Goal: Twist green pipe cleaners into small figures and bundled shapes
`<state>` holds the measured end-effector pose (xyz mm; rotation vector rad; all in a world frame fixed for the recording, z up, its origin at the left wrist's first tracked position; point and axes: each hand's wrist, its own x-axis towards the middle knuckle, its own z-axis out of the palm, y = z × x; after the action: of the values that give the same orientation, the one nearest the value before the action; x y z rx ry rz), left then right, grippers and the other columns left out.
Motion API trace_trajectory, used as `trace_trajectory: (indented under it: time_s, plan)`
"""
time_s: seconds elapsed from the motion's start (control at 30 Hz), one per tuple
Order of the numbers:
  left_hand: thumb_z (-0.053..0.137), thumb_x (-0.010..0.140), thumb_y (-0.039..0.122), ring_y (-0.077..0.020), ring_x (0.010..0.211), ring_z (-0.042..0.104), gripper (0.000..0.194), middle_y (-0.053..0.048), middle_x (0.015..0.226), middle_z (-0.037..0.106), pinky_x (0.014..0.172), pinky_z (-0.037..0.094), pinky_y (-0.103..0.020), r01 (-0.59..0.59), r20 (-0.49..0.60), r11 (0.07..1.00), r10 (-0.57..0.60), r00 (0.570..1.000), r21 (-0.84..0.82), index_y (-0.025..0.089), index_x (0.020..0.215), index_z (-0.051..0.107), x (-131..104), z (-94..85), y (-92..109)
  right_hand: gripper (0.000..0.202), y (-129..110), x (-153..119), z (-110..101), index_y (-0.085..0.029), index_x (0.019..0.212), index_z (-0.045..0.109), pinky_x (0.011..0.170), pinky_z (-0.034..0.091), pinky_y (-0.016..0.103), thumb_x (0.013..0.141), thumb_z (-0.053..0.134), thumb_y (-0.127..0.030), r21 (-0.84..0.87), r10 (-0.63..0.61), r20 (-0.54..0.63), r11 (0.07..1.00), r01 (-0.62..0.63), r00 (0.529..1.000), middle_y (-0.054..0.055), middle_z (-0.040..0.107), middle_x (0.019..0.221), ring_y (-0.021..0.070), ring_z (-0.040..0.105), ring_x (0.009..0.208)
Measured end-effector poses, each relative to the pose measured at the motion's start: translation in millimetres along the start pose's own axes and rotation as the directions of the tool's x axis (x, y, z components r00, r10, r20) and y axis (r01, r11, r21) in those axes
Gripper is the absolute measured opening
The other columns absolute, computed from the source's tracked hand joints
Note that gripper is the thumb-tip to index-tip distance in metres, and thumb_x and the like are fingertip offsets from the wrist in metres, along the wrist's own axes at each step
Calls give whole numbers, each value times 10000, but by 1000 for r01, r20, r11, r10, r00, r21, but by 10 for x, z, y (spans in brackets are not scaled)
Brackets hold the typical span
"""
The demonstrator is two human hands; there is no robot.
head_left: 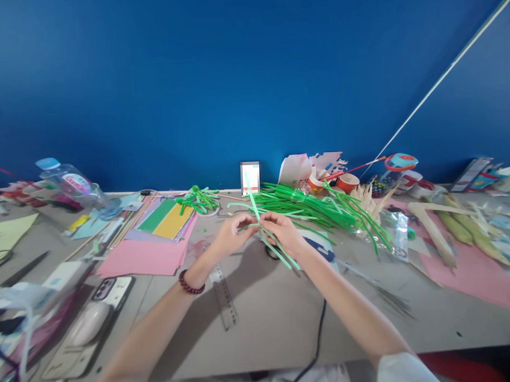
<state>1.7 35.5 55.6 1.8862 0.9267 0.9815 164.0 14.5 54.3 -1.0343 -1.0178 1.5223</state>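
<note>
Green pipe cleaners [268, 235] pinched by left hand [233, 232] and right hand [283, 230] (bare table [268, 318] below).

Ruler [223, 297], pink paper [142, 257] — perhaps phone [111, 287]

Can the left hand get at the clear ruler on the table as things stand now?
Probably not at once: the left hand holds light green stems, though the ruler lies uncovered just below.

Fuzzy green pipe cleaners [318, 206], matt pink paper sheets [144, 256], clear plastic ruler [223, 297], glossy plastic bottle [73, 183], smooth matt grey table [268, 318], dry corn husks [461, 225].
</note>
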Motion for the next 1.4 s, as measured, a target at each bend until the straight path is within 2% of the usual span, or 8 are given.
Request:
trace_trajectory:
  time_s: [0.13,0.27,0.4,0.63,0.87,1.0,1.17,1.4]
  plan:
    - [721,673,402,-160,682,625,310,-43,756,658,680,502,-296,233,70,912,-222,972,-338,140,811,630,12,38,-25,348,20,-7,-2,-177,760,574,374,228,195,620,741,-447,-40,14,-12,999,-15,1000,-54,491,557,54,373,441]
    - [757,626,405,-142,633,610,334,-49,744,675,663,502,-285,331,88,856,-323,942,-397,135,802,668,4,52,11,363,42,-1,-6,-184,796,590,371,211,193,604,757,-443,-42,12,-19,999,-13,1000,-44,514,605,57,384,461]
    - [769,609,394,-146,699,593,302,-61,803,691,664,480,-263,301,59,884,-301,952,-358,149,770,696,-14,72,38,322,38,-7,5,-174,702,568,382,189,185,576,785,-376,73,61,33,995,-63,998,-48,486,622,50,359,492]
    - [745,630,413,-130,627,529,273,-21,660,611,581,426,-259,150,-67,929,-183,981,-338,158,620,649,4,96,-18,296,33,-29,40,-191,724,558,407,270,188,584,772,-341,200,97,20,975,-99,995,-46,521,632,76,422,543]
    - [723,651,383,-97,551,476,265,15,574,552,540,387,-232,193,-180,888,-289,940,-418,154,607,597,-29,167,-23,360,121,-17,109,-189,743,563,451,402,217,555,795,-391,216,74,-71,975,-57,995,-28,562,654,109,515,591]
    - [707,653,360,-109,583,509,251,10,592,567,594,414,-250,214,-164,856,-323,932,-472,152,592,581,-35,188,-26,377,150,-26,133,-186,740,542,403,356,204,560,785,-412,217,81,-80,974,-62,993,-26,559,616,101,497,533]
    - [693,666,394,-90,529,427,272,21,557,515,509,334,-227,268,-78,901,-311,947,-341,145,612,598,-19,134,-31,342,112,-11,83,-192,745,538,360,149,186,569,759,-385,109,55,-108,993,-43,993,-79,463,526,30,290,383]
    - [671,684,444,-80,510,398,328,31,543,478,474,310,-210,166,-45,971,-176,983,-172,148,595,562,-6,138,-118,192,39,72,-89,-166,659,637,425,202,217,563,720,-310,-221,-32,-102,975,9,994,-45,532,544,51,327,437]
